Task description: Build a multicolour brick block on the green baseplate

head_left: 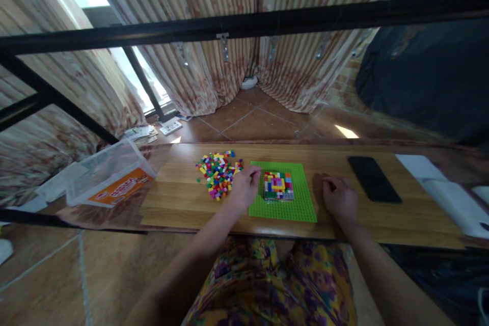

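A green studded baseplate (301, 204) lies on the wooden table, bearing a square build of multicoloured toy bricks (278, 186) with stepped layers. My left hand (243, 188) is over the plate's left edge, between the build and a loose pile of small bricks (220, 175). Its thumb and forefinger are pinched together; whatever is between them is too small to make out. To the right of the plate, my right hand (341, 199) rests on the table with its fingers curled in, and no brick shows in it.
A black phone (373, 179) lies right of my right hand, with white paper (439, 188) beyond it. At far left stands a clear plastic tub (110, 173) with an orange label. A black metal bar (244, 25) crosses above the table's far side, before striped curtains (214, 71).
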`<action>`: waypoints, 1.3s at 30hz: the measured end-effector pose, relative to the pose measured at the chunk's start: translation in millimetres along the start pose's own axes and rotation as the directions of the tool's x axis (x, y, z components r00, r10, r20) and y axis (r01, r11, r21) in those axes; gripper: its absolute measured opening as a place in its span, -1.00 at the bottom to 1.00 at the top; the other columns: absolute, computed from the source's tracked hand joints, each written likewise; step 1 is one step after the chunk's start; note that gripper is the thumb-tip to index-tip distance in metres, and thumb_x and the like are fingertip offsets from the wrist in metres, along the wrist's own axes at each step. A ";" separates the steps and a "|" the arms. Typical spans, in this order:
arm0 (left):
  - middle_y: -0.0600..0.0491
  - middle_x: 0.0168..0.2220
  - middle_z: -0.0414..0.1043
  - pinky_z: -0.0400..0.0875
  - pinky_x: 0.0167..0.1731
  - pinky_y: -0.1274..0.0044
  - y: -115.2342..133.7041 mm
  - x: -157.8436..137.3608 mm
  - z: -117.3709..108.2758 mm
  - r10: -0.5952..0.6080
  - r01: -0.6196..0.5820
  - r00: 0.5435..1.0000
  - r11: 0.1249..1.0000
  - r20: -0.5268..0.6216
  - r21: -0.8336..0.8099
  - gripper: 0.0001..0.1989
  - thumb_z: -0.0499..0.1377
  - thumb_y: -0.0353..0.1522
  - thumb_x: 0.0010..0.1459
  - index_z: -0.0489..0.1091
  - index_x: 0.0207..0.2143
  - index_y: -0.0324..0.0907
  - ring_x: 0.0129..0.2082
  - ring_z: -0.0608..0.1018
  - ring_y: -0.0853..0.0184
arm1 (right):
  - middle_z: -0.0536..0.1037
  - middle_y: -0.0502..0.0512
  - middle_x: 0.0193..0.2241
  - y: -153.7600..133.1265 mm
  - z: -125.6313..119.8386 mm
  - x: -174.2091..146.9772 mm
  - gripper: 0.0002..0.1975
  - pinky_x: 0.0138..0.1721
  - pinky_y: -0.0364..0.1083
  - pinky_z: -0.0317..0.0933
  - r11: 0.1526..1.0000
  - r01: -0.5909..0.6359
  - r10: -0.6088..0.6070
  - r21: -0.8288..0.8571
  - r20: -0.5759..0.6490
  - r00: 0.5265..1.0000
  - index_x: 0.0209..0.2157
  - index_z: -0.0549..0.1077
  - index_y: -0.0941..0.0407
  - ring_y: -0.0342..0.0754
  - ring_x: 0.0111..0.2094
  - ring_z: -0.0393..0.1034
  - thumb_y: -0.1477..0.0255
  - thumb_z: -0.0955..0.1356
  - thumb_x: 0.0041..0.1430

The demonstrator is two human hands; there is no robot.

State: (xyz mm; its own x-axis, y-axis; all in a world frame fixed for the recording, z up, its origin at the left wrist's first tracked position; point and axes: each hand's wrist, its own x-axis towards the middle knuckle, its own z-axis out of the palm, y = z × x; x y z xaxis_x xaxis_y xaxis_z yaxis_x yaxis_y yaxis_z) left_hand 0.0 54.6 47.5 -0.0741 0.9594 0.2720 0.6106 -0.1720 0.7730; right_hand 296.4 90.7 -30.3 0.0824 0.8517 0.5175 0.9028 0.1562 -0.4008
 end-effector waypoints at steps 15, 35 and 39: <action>-0.10 -0.20 0.51 0.46 -0.10 0.33 -107.8 -81.1 -115.9 -0.146 0.252 0.943 0.900 -0.300 0.356 -0.77 0.02 -0.43 0.18 0.44 -0.18 -0.20 -0.16 0.54 0.17 | 0.57 0.24 -0.37 14.9 -1.4 1.7 -0.70 -0.38 0.01 0.26 1.000 -0.002 0.002 0.023 0.033 0.999 -0.33 0.55 0.15 0.09 -0.41 0.42 0.28 0.26 0.15; -0.15 -0.03 0.41 0.33 0.07 0.28 -149.9 -41.5 -119.5 -0.070 0.240 0.948 0.800 -0.311 0.551 -0.74 -0.01 -0.43 0.23 0.42 -0.11 -0.23 0.00 0.42 0.11 | 0.51 0.17 -0.21 -228.2 45.9 12.3 -0.72 -0.07 -0.07 0.23 0.884 0.307 -0.454 0.352 0.491 0.744 -0.17 0.55 0.11 0.00 -0.14 0.39 0.52 0.22 0.25; -0.14 -0.04 0.42 0.32 0.07 0.29 -148.5 -41.6 -119.4 -0.077 0.242 0.947 0.808 -0.310 0.537 -0.74 -0.01 -0.42 0.25 0.42 -0.11 -0.24 0.01 0.41 0.12 | 0.48 0.20 -0.17 -233.3 65.3 25.9 -0.70 -0.02 -0.06 0.20 0.892 0.373 -0.449 0.257 0.610 0.653 -0.09 0.53 0.13 0.03 -0.09 0.35 0.56 0.25 0.21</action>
State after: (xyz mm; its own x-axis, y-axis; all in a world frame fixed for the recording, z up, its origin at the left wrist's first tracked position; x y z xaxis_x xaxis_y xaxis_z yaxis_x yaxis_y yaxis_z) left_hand -181.8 13.5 -10.2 -0.3620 0.8530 0.3760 0.8989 0.2127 0.3830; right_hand 60.4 109.0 27.2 -0.6088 0.7913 0.0570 0.7272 0.5853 -0.3586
